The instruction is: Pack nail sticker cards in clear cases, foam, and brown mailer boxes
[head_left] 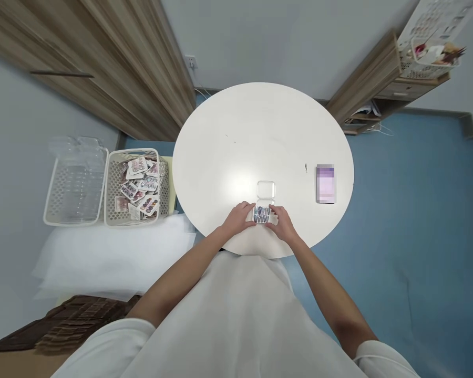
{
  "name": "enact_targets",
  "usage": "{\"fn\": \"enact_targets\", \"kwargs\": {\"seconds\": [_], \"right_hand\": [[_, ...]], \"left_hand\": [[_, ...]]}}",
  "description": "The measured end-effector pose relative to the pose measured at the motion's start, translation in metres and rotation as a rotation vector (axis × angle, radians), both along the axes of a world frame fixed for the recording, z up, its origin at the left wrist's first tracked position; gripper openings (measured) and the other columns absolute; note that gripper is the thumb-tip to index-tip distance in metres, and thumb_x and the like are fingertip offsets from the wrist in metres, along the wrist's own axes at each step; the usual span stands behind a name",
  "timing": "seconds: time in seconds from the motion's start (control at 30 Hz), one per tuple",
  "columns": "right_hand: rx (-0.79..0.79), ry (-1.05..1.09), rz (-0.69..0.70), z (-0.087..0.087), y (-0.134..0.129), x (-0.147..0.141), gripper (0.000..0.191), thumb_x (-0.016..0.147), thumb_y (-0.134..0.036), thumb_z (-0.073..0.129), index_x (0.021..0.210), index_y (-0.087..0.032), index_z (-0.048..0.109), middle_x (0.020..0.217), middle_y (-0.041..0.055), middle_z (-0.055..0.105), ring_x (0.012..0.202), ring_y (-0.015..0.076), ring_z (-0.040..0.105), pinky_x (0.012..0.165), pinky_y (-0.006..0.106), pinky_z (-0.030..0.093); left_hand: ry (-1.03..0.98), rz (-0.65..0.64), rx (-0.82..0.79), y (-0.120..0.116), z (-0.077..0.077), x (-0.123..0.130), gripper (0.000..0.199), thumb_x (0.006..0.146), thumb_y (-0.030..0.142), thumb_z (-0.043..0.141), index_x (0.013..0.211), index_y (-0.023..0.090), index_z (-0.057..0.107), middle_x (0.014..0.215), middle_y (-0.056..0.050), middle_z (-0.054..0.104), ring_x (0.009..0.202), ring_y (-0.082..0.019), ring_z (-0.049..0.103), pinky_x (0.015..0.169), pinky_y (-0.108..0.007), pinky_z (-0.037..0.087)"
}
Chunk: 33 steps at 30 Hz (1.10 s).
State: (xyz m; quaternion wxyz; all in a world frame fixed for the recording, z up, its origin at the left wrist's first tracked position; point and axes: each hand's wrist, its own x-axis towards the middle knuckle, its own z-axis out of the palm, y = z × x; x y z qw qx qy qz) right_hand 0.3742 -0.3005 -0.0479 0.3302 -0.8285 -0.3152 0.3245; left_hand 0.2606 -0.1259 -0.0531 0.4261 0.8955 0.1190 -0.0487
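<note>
Between my two hands is a small card of press-on nails (261, 214), its silvery and dark nails set in two rows. My left hand (238, 218) grips the card's left edge with thumb and fingers. On the opposite edge, my right hand (282, 222) holds it the same way. Right behind the card, a clear plastic case (266, 189) lies on the white table with its lid folded open away from me. The card covers the near part of the case, so I cannot tell whether the two touch.
A purple and pink box (326, 184) sits at the right of the round white table (256, 121). To the left, one white basket (164, 184) holds many nail cards, and another basket (49, 197) holds stacked clear cases. White sheets (118, 252) lie below them.
</note>
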Motion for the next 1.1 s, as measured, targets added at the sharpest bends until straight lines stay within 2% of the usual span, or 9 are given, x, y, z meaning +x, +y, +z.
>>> {"fn": "enact_targets", "kwargs": {"seconds": [0.1,0.23,0.4,0.57,0.7,0.83,0.97,1.1], "right_hand": [[-0.003,-0.009,0.002,-0.009,-0.005,0.019,0.061,0.067,-0.025,0.062,0.123,-0.027,0.038,0.115,0.0063,0.041,0.112,0.0251,0.037,0.093,0.043,0.036],[-0.004,0.008,0.026,-0.023,0.0,0.032,0.06,0.067,-0.021,0.059,0.123,-0.025,0.037,0.118,0.0069,0.04,0.114,0.0259,0.035,0.094,0.044,0.035],[0.019,-0.008,0.062,-0.034,0.002,0.035,0.06,0.067,-0.018,0.058,0.124,-0.023,0.037,0.116,0.0074,0.041,0.11,0.0259,0.039,0.092,0.043,0.037],[0.059,0.0,0.067,-0.036,-0.003,0.033,0.064,0.066,-0.019,0.059,0.125,-0.023,0.036,0.117,0.008,0.042,0.11,0.027,0.039,0.092,0.044,0.038],[0.112,0.108,0.014,-0.032,-0.009,0.034,0.068,0.066,-0.021,0.06,0.128,-0.024,0.033,0.12,0.0082,0.041,0.11,0.0256,0.04,0.093,0.044,0.038],[0.144,0.371,-0.129,-0.027,-0.01,0.035,0.068,0.067,-0.023,0.058,0.13,-0.025,0.031,0.12,0.0078,0.043,0.101,0.0208,0.048,0.082,0.039,0.046],[0.109,0.562,-0.263,-0.024,0.0,0.037,0.07,0.065,-0.025,0.06,0.129,-0.023,0.033,0.119,0.0073,0.045,0.097,0.0178,0.049,0.08,0.034,0.047],[0.1,0.649,-0.338,-0.017,0.006,0.033,0.069,0.061,-0.026,0.064,0.126,-0.021,0.04,0.113,0.0063,0.048,0.089,0.0155,0.051,0.077,0.032,0.047]], "left_hand": [[0.066,0.014,0.087,-0.01,-0.001,0.02,0.064,0.066,0.033,0.067,0.123,0.023,0.041,0.102,-0.008,0.049,0.092,-0.024,0.049,0.077,-0.036,0.042],[0.159,0.058,0.155,-0.02,-0.004,0.033,0.064,0.067,0.031,0.065,0.125,0.022,0.038,0.103,-0.008,0.048,0.093,-0.024,0.048,0.076,-0.035,0.042],[0.222,0.106,0.198,-0.033,-0.011,0.034,0.067,0.07,0.024,0.061,0.13,0.021,0.03,0.108,-0.01,0.045,0.098,-0.024,0.047,0.079,-0.036,0.041],[0.218,0.158,0.19,-0.043,-0.013,0.03,0.071,0.071,0.02,0.057,0.134,0.02,0.024,0.113,-0.012,0.043,0.104,-0.026,0.043,0.085,-0.04,0.04],[0.209,0.321,0.065,-0.051,-0.01,0.025,0.071,0.072,0.023,0.057,0.134,0.016,0.023,0.116,-0.013,0.042,0.105,-0.025,0.044,0.088,-0.039,0.04],[0.228,0.526,-0.125,-0.054,-0.012,0.024,0.053,0.077,0.02,0.05,0.128,0.017,0.036,0.11,-0.01,0.047,0.089,-0.017,0.052,0.082,-0.033,0.044],[0.247,0.702,-0.293,-0.05,-0.019,0.028,0.045,0.076,0.015,0.049,0.121,0.017,0.046,0.1,-0.007,0.055,0.077,-0.013,0.053,0.078,-0.03,0.044],[0.197,0.774,-0.508,-0.046,-0.019,0.027,0.037,0.073,0.014,0.053,0.11,0.017,0.057,0.089,-0.004,0.059,0.074,-0.011,0.052,0.075,-0.028,0.044]]}}
